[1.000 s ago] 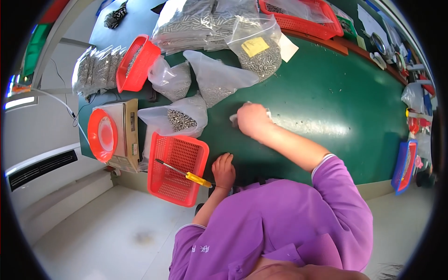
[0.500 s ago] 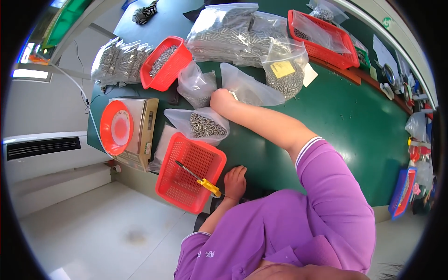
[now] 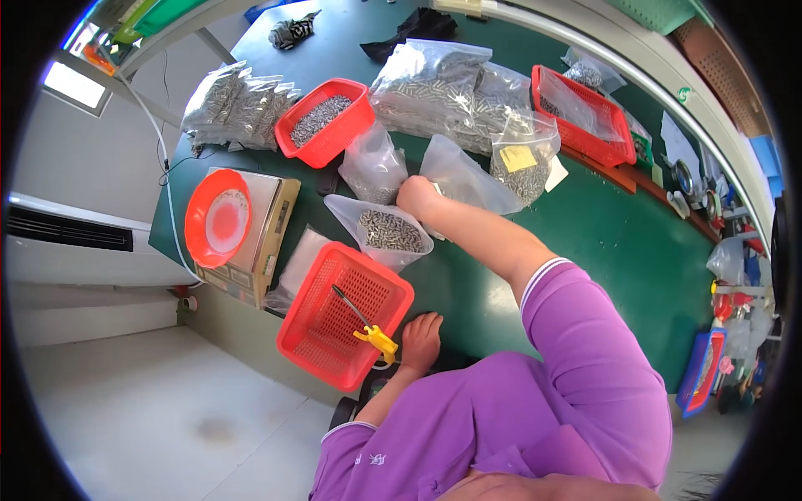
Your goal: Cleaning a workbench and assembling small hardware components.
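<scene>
Hands work apart on the smooth green tabletop [image 3: 601, 242]. The right hand [image 3: 415, 197] is curled into a loose fist among crinkled clear plastic bags; whether it grips anything cannot be told. Just below it lies a clear plastic bag of small grey metal pins [image 3: 386, 231], and just to its right an empty-looking clear bag [image 3: 468, 177]. The left hand [image 3: 420, 341] rests flat with fingers spread at the table's near edge, holding nothing, just beside a red perforated plastic basket [image 3: 322, 334] that contains a slim metal tool with a yellow handle [image 3: 368, 326].
</scene>
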Demonstrator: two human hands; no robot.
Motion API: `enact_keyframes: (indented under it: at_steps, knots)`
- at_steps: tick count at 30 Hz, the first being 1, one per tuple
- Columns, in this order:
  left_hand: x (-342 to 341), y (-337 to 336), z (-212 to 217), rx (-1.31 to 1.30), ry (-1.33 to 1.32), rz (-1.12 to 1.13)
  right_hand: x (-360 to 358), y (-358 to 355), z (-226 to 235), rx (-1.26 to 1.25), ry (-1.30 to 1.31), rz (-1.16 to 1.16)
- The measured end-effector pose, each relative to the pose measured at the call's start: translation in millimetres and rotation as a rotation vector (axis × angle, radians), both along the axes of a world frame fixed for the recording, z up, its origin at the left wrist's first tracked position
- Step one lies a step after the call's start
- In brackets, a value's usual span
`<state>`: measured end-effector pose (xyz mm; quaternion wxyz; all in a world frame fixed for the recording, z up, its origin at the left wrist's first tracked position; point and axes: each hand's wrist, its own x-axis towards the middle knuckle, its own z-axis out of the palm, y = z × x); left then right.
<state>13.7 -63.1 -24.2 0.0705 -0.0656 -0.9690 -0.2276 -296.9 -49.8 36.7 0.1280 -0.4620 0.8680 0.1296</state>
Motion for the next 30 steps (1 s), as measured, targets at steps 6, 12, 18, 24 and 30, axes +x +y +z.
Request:
enact_keyframes:
  at_steps: [6, 12, 18, 24, 30]
  knots:
    - [6.2, 1.0, 3.9, -0.048, 0.061, 0.010, 4.3, -6.7, -3.1, 0.077, -0.010, -0.002]
    - [6.9, 0.9, -10.4, -0.041, 0.076, 0.009, 6.8, 14.3, -4.5, -0.214, -0.002, -0.086]
    - [1.4, -1.3, -3.0, 0.027, 0.089, -0.013, 70.0, 108.5, 74.6, -0.324, -0.106, -0.128]
    - [3.4, 0.1, -3.9, -0.028, 0.027, -0.008, 120.1, 164.6, 53.0, -0.115, -0.235, -0.341]
    - [5.9, 2.1, -2.0, -0.075, -0.040, -0.013, 135.5, 123.0, 6.8, -0.520, -0.089, -0.525]
